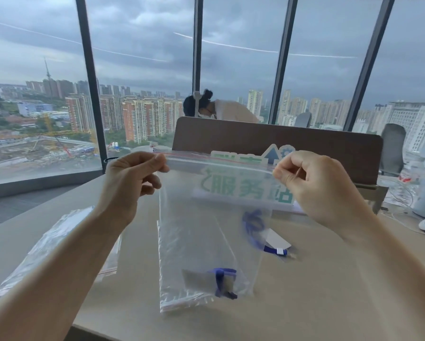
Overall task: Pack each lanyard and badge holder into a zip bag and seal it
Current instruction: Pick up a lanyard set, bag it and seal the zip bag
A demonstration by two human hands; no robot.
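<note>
The second blue lanyard with its white card badge holder (268, 236), at four o'clock from the picture's middle, is showing blurred through plastic, so whether it is lying on the pale beige surface (317, 291) or behind the bag's wall is hard to tell. The green-and-white lettered sign (245, 185) at twelve o'clock is being partly veiled by the same film. The clear plastic zip bag with a red seal line (206, 232) is hanging upright in the air above the surface, its mouth stretched level between both hands. The left hand (130, 178) is pinching the bag's top corner at nine o'clock, its grip clamped on the strip; the right hand (312, 183) is pinching the opposite corner at three o'clock, likewise clamped. A folded blue lanyard with a grey badge holder (216, 281) is sitting at the bag's bottom, at six o'clock. A heap of clear empty bags (58, 244) is lying at eight o'clock.
</note>
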